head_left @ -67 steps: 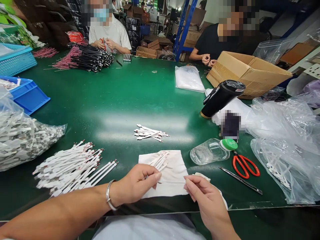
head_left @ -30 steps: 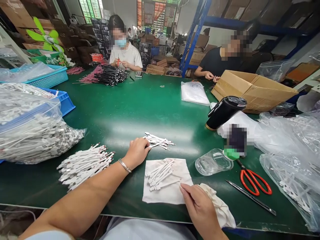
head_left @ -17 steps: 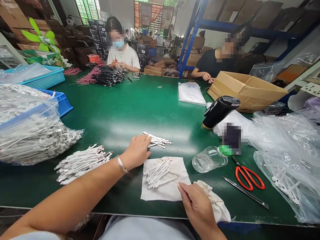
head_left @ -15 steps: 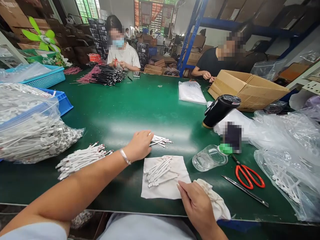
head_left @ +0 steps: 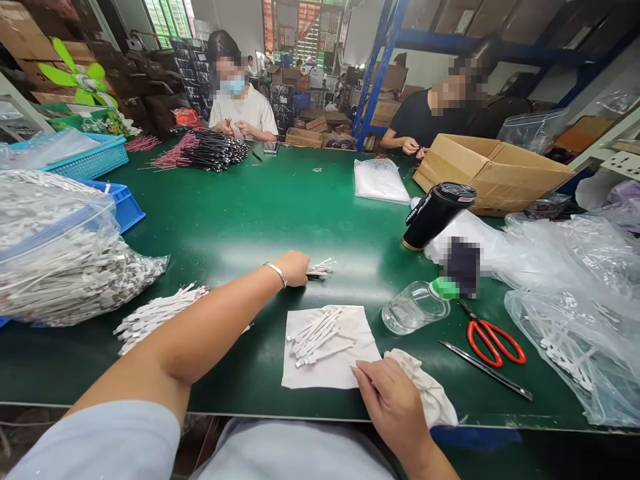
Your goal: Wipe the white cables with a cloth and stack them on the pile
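Note:
My left hand (head_left: pixel 293 269) is closed round the near end of a small bundle of short white cables (head_left: pixel 323 269), out past the cloth. Its fingertips are mostly hidden. Several more white cables (head_left: pixel 317 339) lie side by side on a flat white cloth (head_left: pixel 305 380) in front of me. At the cloth's right edge rests my right hand (head_left: pixel 393 397), fingers curled and thumb against the index finger; whatever is between them is hidden. A crumpled cream rag (head_left: pixel 425 393) lies beside and partly under that hand. Behind my left forearm is a larger pile of white cables (head_left: pixel 155 317).
Red-handled scissors (head_left: pixel 495 340), a slim metal cutter (head_left: pixel 485 370) and a clear green-capped jar (head_left: pixel 415 307) lie right. Behind them stand a black tumbler (head_left: pixel 437 217) and a cardboard box (head_left: pixel 490 173). A bag of white cables (head_left: pixel 75 267) fills the left. Two people sit opposite.
My left hand has moved slightly away from me and closed round the white cable bundle, turning it a little. My right hand stays at the cloth's edge.

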`<control>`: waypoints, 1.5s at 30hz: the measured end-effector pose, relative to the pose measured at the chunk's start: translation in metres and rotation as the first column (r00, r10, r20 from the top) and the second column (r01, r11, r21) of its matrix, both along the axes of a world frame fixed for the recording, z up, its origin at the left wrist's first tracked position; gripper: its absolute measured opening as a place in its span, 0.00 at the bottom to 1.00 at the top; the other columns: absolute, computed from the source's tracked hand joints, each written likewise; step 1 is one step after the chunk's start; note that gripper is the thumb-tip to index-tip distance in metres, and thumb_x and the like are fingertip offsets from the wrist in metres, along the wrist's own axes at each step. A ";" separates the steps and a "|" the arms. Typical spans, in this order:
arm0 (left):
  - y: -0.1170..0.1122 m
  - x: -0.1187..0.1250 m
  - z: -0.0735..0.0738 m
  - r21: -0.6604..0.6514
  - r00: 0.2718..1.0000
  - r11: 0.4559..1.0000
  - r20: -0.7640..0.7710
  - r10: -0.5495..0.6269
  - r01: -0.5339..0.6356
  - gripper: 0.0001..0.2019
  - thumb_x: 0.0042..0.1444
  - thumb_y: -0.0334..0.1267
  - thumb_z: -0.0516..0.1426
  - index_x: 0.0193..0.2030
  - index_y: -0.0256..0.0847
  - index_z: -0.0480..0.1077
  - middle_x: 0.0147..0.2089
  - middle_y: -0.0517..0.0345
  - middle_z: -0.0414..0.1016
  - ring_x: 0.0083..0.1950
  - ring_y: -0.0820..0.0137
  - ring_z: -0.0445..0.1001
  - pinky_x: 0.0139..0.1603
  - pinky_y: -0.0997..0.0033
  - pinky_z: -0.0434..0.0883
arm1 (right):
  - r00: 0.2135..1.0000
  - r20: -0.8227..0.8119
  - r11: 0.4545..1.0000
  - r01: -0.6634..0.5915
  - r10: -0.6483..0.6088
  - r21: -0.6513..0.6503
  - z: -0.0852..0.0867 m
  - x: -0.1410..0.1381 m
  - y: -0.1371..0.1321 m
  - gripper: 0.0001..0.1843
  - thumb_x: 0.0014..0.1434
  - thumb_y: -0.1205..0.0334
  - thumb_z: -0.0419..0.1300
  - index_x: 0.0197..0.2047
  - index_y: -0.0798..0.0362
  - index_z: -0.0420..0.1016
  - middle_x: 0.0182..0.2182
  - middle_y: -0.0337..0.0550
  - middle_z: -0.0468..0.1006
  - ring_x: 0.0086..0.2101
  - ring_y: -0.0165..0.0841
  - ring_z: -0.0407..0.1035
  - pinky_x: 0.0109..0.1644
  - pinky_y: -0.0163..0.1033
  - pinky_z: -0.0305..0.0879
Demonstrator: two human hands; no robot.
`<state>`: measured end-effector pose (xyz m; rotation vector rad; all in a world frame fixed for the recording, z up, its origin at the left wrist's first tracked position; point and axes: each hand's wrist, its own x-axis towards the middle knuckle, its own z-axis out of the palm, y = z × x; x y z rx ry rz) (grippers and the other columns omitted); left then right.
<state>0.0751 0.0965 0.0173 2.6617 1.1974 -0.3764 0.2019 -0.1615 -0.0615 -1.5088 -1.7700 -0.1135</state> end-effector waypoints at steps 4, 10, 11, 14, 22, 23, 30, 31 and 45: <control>-0.004 -0.001 -0.006 -0.067 0.994 0.996 0.087 0.062 -0.056 0.14 0.59 0.41 0.54 0.50 0.37 0.66 0.51 0.50 0.69 0.50 0.64 0.70 0.49 0.57 0.69 | 1.000 -0.012 1.000 0.015 -0.015 0.000 0.000 -0.001 0.000 0.05 0.60 0.66 0.55 0.37 0.52 0.71 0.23 0.40 0.71 0.25 0.31 0.63 0.31 0.38 0.58; -0.002 -0.009 -0.012 -0.247 0.921 0.953 0.302 0.247 -0.175 0.11 0.58 0.40 0.55 0.43 0.36 0.69 0.39 0.54 0.72 0.37 0.70 0.73 0.37 0.67 0.71 | 1.000 -0.020 1.000 0.007 -0.008 -0.016 0.000 0.000 -0.001 0.05 0.60 0.66 0.54 0.37 0.52 0.71 0.24 0.41 0.73 0.26 0.32 0.64 0.33 0.39 0.59; -0.002 -0.011 -0.011 -0.285 0.895 0.941 0.349 0.278 -0.181 0.08 0.57 0.39 0.55 0.38 0.36 0.69 0.32 0.57 0.72 0.32 0.71 0.72 0.33 0.70 0.70 | 1.000 -0.018 1.000 0.006 -0.006 -0.019 0.000 0.000 -0.001 0.05 0.60 0.66 0.54 0.37 0.52 0.71 0.24 0.41 0.72 0.26 0.32 0.64 0.33 0.40 0.59; -0.009 -0.017 -0.006 -0.368 0.779 0.915 0.521 0.349 -0.164 0.03 0.54 0.34 0.53 0.33 0.38 0.68 0.21 0.62 0.66 0.22 0.72 0.67 0.24 0.74 0.63 | 1.000 -0.004 0.999 -0.001 0.001 -0.035 0.001 0.001 -0.001 0.04 0.60 0.67 0.54 0.37 0.52 0.71 0.24 0.41 0.72 0.26 0.31 0.63 0.32 0.39 0.59; -0.053 -0.034 -0.024 -0.452 0.414 0.888 0.795 0.443 -0.083 0.08 0.54 0.38 0.50 0.38 0.38 0.63 0.32 0.58 0.69 0.31 0.73 0.69 0.31 0.74 0.65 | 1.000 -0.012 0.999 -0.012 0.012 -0.041 0.003 0.001 -0.001 0.04 0.59 0.68 0.56 0.36 0.53 0.71 0.24 0.41 0.72 0.26 0.32 0.64 0.32 0.38 0.59; -0.055 -0.035 -0.028 -0.462 0.393 0.882 0.798 0.457 -0.088 0.08 0.53 0.39 0.51 0.37 0.38 0.63 0.31 0.59 0.69 0.30 0.73 0.68 0.31 0.73 0.65 | 1.000 -0.009 0.999 -0.022 0.022 -0.039 0.002 0.002 -0.001 0.04 0.59 0.69 0.56 0.36 0.53 0.71 0.24 0.41 0.72 0.26 0.31 0.64 0.32 0.38 0.59; -0.060 -0.037 -0.028 -0.462 0.314 0.886 0.835 0.452 -0.047 0.08 0.55 0.41 0.52 0.35 0.39 0.65 0.32 0.59 0.69 0.35 0.71 0.68 0.38 0.71 0.65 | 0.994 -0.103 0.999 -0.040 0.037 -0.027 0.004 0.004 -0.001 0.04 0.58 0.67 0.57 0.36 0.52 0.73 0.23 0.40 0.72 0.24 0.30 0.65 0.30 0.37 0.62; -0.062 -0.037 -0.025 -0.459 0.307 0.888 0.841 0.445 -0.030 0.08 0.55 0.42 0.52 0.36 0.39 0.65 0.32 0.59 0.69 0.35 0.71 0.68 0.38 0.71 0.66 | 0.985 -0.170 0.999 -0.028 0.021 -0.040 0.007 0.003 -0.001 0.05 0.58 0.66 0.57 0.35 0.51 0.74 0.23 0.40 0.73 0.25 0.31 0.65 0.30 0.37 0.63; -0.077 -0.051 -0.015 -0.414 0.311 0.902 0.878 0.363 0.119 0.09 0.58 0.42 0.50 0.39 0.39 0.64 0.33 0.59 0.67 0.37 0.71 0.67 0.42 0.69 0.66 | 0.305 -0.942 0.933 -0.280 -0.139 -0.228 0.054 -0.035 0.132 0.21 0.50 0.45 0.60 0.40 0.52 0.73 0.31 0.43 0.75 0.25 0.28 0.68 0.21 0.31 0.58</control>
